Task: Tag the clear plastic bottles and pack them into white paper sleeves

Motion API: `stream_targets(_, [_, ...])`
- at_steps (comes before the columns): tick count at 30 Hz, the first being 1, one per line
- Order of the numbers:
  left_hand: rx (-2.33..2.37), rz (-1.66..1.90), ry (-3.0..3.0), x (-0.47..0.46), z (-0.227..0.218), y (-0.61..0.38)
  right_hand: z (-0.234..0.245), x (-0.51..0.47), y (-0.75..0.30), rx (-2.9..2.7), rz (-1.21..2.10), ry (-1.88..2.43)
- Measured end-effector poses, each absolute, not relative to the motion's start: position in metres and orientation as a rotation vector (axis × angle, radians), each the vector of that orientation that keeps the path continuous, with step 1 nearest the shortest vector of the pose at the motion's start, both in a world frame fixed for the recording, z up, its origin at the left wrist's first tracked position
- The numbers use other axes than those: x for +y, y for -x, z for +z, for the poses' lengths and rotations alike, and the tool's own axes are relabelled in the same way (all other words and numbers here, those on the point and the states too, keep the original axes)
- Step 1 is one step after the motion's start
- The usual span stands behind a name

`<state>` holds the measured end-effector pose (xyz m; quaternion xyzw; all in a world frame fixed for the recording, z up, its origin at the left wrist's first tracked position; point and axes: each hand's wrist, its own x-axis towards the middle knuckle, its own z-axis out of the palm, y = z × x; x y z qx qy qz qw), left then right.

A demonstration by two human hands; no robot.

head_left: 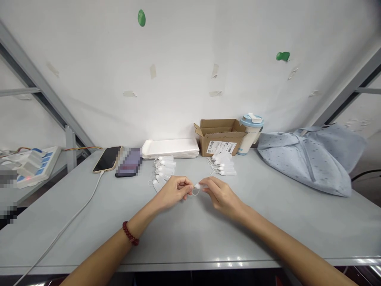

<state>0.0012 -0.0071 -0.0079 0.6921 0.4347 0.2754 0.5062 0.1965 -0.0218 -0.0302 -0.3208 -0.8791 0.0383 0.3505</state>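
Observation:
My left hand [175, 192] and my right hand [219, 194] meet over the middle of the grey table [190, 234]. Both pinch one small white tag with a thin string loop [197, 188] between their fingertips, a little above the tabletop. Behind my left hand lies a row of several similar white tags [163, 170]. A second heap of white tags [224, 163] lies behind my right hand. A dark red bead bracelet [129, 233] is on my left wrist.
At the back stand a stack of white trays [170, 148], an open cardboard box [219, 137] and a lidded cup [250, 134]. A light blue cloth bag [312, 157] lies right. Two phones [107, 159] and a cable [68, 226] lie left, by a power strip [32, 164].

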Motion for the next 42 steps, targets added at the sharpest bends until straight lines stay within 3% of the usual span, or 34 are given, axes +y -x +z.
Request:
stream_targets(15, [1.052, 0.524, -1.726, 0.004, 0.005, 0.014, -0.024, -0.024, -0.197, -2.386, 0.196, 0.933])
stream_targets(23, [1.155, 0.562, -1.741, 0.015, 0.027, 0.045, -0.024, -0.016, -0.206, -2.383, 0.082, 1.009])
stream_targets(28, [1.252, 0.647, -1.674, 0.022, 0.038, 0.073, -0.019, -0.01, -0.213, -2.355, 0.061, 1.118])
stream_targets(42, [1.384, 0.478, -1.626, 0.035, 0.03, 0.11, -0.008, 0.001, -0.228, -2.389, -0.081, 1.566])
